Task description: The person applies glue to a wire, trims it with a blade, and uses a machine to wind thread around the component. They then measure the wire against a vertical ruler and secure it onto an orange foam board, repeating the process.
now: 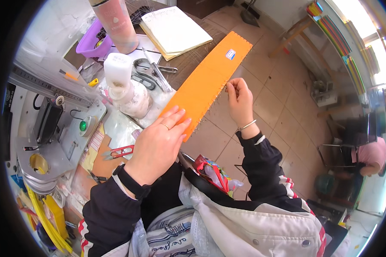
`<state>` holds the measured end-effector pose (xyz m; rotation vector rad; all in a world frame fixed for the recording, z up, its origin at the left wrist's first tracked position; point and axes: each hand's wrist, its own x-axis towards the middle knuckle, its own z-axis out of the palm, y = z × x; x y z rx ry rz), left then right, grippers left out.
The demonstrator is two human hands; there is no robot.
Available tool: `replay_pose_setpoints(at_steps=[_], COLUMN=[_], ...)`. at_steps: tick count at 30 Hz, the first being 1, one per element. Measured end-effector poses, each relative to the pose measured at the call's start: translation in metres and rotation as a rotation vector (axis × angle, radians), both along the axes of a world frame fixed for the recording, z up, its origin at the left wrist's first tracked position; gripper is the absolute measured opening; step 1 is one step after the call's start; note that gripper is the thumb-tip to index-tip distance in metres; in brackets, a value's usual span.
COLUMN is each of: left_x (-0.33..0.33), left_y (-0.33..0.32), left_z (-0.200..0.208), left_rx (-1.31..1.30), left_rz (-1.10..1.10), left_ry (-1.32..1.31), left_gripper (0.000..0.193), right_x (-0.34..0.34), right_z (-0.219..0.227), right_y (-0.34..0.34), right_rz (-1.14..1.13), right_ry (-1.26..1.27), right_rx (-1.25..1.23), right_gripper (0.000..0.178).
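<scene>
A long flat orange strip [210, 79] slants from lower left to upper right, over the table's edge. It bears a small blue-and-white label near its far end, and short thread-like bits stick out along its right edge. My left hand [163, 139] lies on its near end, fingers stretched out flat on top. Beside the right edge, my right hand [240, 100] is closed in a pinch with thumb and index finger at the thread-like bits. Whatever is between those fingertips is too small to make out.
Left of the strip stand a white plastic bottle [118, 73], a pink tumbler [116, 25] and a purple basket [86, 48]. Red-handled thread snips [118, 152] lie near a machine [43, 145]. An open notebook [178, 30] sits farther back. Another person [369, 156] is far right.
</scene>
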<state>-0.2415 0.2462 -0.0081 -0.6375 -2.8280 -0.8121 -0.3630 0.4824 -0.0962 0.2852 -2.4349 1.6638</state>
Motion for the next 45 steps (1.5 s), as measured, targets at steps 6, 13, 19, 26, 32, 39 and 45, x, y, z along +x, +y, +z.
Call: replay_pose_setpoints(at_steps=[6,13,19,26,32,39,45], left_x=[-0.003,0.0,-0.001,-0.002,0.001,0.003,0.005], left_y=[0.004,0.002,0.0,-0.002,-0.004,-0.002,0.005], left_z=[0.0,0.001,-0.005,-0.005,-0.007,-0.016,-0.019], left_rx=[-0.009,0.028,0.049,0.047,0.048,0.066,0.104], left_rz=[-0.001,0.01,0.011,0.01,0.012,0.034,0.038], left_ry=[0.04,0.027,0.032,0.044,0.055,0.09,0.079], left_gripper=[0.03,0.029,0.03,0.029,0.029,0.028,0.03], right_x=[0.002,-0.035,-0.059,-0.058,-0.069,-0.091,-0.014], right_z=[-0.035,-0.009,0.018,0.038,0.049,0.049,0.099], right_y=[-0.01,0.024,0.027,0.024,0.021,0.06,0.1], right_rz=[-0.159,-0.379,-0.351,-0.356,-0.278,-0.084,-0.403], right_ry=[0.205,0.242,0.138,0.304,0.324,-0.491,0.124], right_rx=[-0.054,-0.288,0.105,0.525,1.033,-0.534,0.05], right_gripper=[0.006,0.014,0.016,0.019,0.025,0.018,0.018])
